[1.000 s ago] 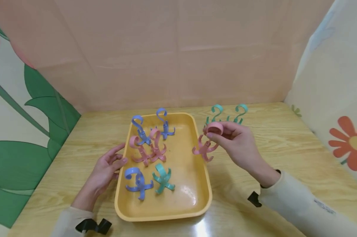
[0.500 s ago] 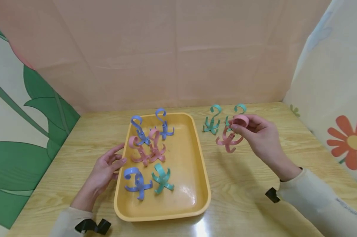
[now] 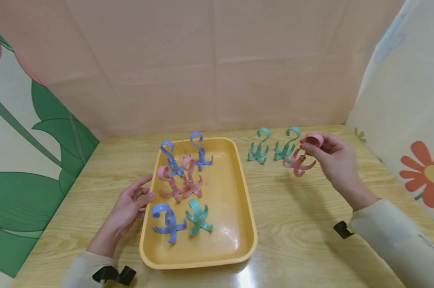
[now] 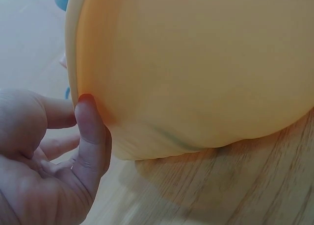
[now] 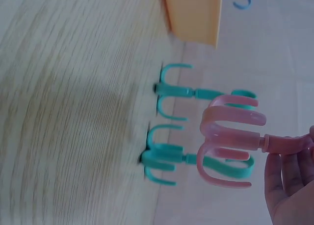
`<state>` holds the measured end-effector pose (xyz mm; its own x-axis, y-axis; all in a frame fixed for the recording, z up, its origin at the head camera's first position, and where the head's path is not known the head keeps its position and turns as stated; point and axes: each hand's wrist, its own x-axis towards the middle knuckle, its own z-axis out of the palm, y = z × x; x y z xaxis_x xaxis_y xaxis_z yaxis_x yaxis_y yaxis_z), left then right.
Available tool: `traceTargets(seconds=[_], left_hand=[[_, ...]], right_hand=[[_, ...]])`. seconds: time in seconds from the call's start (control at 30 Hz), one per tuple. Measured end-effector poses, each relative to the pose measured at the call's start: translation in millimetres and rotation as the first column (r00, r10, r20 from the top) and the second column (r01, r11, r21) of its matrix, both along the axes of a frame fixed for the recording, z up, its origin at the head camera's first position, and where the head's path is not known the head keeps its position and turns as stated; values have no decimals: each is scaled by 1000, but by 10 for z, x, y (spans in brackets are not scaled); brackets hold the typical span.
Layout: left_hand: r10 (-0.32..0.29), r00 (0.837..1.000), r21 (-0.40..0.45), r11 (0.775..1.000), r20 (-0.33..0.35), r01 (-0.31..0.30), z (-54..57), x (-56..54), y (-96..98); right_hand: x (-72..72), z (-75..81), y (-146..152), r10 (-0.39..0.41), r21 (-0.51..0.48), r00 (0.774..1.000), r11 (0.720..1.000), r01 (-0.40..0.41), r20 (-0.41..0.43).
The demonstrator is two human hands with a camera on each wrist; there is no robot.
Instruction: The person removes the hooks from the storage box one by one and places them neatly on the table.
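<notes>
My right hand (image 3: pixel 341 170) pinches a pink four-armed swivel hook (image 3: pixel 299 163) by its curled top and holds it upright above the table, right of the tray. In the right wrist view this pink hook (image 5: pixel 235 137) hangs clear of the wooden surface. Just behind it, two green hooks (image 3: pixel 258 154) stand upright side by side. My left hand (image 3: pixel 125 208) holds the left rim of a yellow tray (image 3: pixel 199 265), thumb and fingers on either side of the wall. Inside the tray are blue hooks (image 3: pixel 171 226), pink hooks (image 3: pixel 191 186) and a green hook (image 3: pixel 199 218).
The wooden table (image 3: pixel 289 248) reaches back to a pinkish sheet (image 3: pixel 217 80). Flower-patterned panels (image 3: pixel 433 174) stand on both sides. A black strap (image 3: pixel 114 275) is on each wrist.
My right hand has carried the pink hook rightward from the tray's right edge to beside the green hooks. The left hand and the tray have stayed in place.
</notes>
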<state>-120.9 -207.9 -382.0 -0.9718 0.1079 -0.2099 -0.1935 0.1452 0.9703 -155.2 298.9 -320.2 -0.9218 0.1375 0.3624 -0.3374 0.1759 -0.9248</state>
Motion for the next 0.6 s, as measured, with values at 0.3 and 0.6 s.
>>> traceTargets(seconds=[0.3,0.6], left_hand=[[1,1000,18,1000,-11,-1,-2,7,7],[0,1000,38,999,-8,1,7,9,0]], right_hand=[[-63,-1,209,8,-198,1000,980,-11,-17],[-127,-17,393,-43,-179,998,982,53,55]])
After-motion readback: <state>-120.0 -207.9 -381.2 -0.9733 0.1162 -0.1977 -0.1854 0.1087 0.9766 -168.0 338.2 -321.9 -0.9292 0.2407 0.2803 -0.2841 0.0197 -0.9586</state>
